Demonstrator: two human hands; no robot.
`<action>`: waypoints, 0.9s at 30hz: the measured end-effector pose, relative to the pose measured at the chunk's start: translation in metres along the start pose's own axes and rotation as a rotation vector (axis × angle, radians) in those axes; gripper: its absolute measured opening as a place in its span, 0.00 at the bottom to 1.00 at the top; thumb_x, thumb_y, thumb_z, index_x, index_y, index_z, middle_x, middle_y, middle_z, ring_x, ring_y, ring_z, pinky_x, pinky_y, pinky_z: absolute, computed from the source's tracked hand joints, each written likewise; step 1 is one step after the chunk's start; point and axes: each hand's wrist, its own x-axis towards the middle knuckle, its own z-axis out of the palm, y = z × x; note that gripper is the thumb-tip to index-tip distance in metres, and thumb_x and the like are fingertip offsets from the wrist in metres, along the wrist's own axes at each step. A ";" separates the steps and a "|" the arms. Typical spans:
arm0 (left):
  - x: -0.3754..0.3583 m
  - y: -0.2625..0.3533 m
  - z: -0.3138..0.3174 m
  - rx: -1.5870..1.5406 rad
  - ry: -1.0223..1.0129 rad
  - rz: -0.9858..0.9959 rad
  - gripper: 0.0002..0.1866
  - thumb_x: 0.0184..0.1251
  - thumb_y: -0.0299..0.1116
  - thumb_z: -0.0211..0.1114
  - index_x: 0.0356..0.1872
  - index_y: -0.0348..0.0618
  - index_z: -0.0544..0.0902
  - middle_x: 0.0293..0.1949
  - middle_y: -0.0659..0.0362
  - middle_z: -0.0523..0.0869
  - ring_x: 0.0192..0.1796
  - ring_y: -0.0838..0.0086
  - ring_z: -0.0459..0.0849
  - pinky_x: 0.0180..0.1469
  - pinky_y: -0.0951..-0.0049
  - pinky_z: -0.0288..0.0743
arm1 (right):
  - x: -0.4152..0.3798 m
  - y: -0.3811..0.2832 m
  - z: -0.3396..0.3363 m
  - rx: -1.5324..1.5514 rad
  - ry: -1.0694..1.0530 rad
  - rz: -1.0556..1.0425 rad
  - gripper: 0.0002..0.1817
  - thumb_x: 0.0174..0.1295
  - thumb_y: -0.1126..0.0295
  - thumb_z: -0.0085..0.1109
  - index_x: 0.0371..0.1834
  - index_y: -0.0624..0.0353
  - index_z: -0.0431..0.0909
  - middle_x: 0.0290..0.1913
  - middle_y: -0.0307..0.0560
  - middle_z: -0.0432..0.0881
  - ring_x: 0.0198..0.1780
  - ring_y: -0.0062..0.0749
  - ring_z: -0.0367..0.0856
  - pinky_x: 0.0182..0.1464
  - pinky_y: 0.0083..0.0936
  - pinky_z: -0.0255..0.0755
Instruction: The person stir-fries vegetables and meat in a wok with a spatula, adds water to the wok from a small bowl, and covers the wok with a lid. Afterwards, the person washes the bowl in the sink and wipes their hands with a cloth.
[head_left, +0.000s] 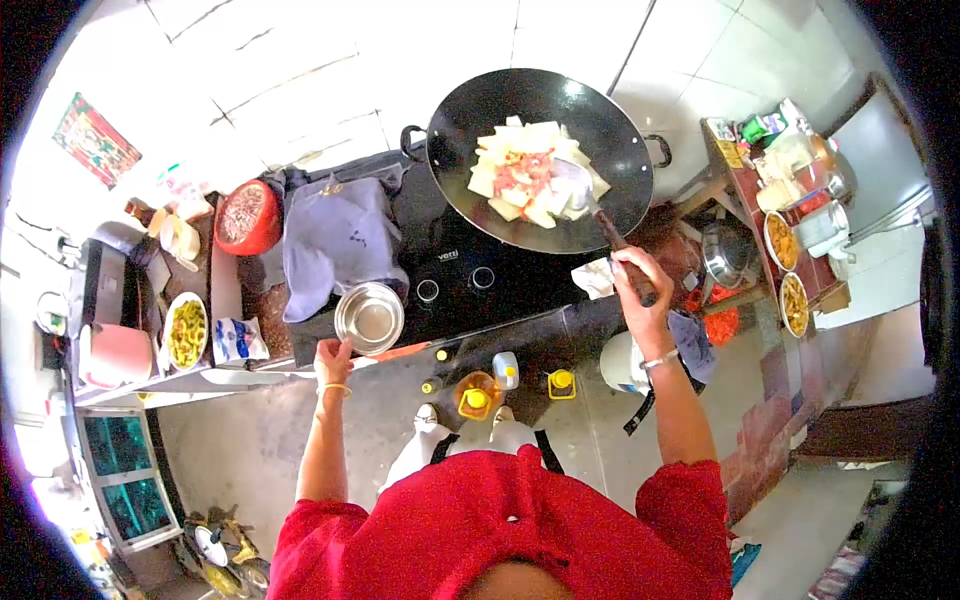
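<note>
Steel bowl (369, 318) is sitting at my left hand (333, 362), which is pinching its rim. My right hand (640, 282) is gripping the spatula (592, 205) in the wok (540, 160).

Kitchen: wok (545, 160) on stove (450, 265) (tiled wall (300, 70)).

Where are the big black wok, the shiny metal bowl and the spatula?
wok (600, 110): head view, bare inner wall at the upper right.
metal bowl (369, 319): head view, middle of its inside, by the left hand (333, 362).
spatula (573, 187): head view, its blade on the food; right hand (640, 285) grips the handle.
</note>
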 end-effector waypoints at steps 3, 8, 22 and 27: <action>0.000 0.000 0.004 -0.092 -0.061 -0.125 0.16 0.51 0.38 0.61 0.31 0.35 0.70 0.20 0.59 0.76 0.15 0.78 0.75 0.13 0.81 0.67 | 0.015 -0.018 0.001 -0.162 -0.011 -0.139 0.11 0.45 0.81 0.56 0.33 0.60 0.71 0.32 0.49 0.76 0.36 0.38 0.76 0.40 0.26 0.68; 0.006 -0.013 0.005 -0.199 -0.121 -0.150 0.13 0.52 0.35 0.60 0.30 0.35 0.71 0.21 0.59 0.76 0.17 0.77 0.77 0.14 0.81 0.69 | 0.029 -0.050 0.002 -0.161 0.045 -0.151 0.08 0.47 0.82 0.54 0.31 0.63 0.72 0.32 0.46 0.76 0.35 0.28 0.74 0.41 0.22 0.67; 0.010 -0.014 0.013 -0.531 -0.173 -0.224 0.08 0.52 0.29 0.58 0.23 0.37 0.69 0.18 0.59 0.74 0.19 0.76 0.75 0.20 0.77 0.75 | 0.047 -0.005 0.079 0.015 -0.097 -0.113 0.11 0.44 0.81 0.56 0.33 0.59 0.72 0.30 0.48 0.76 0.31 0.36 0.75 0.34 0.24 0.68; 0.005 -0.009 0.010 -0.545 -0.203 -0.237 0.08 0.52 0.29 0.58 0.22 0.40 0.68 0.18 0.60 0.73 0.18 0.77 0.75 0.19 0.78 0.72 | 0.045 -0.023 0.037 -0.063 -0.020 -0.186 0.11 0.45 0.82 0.56 0.33 0.61 0.72 0.32 0.48 0.76 0.33 0.32 0.76 0.35 0.22 0.69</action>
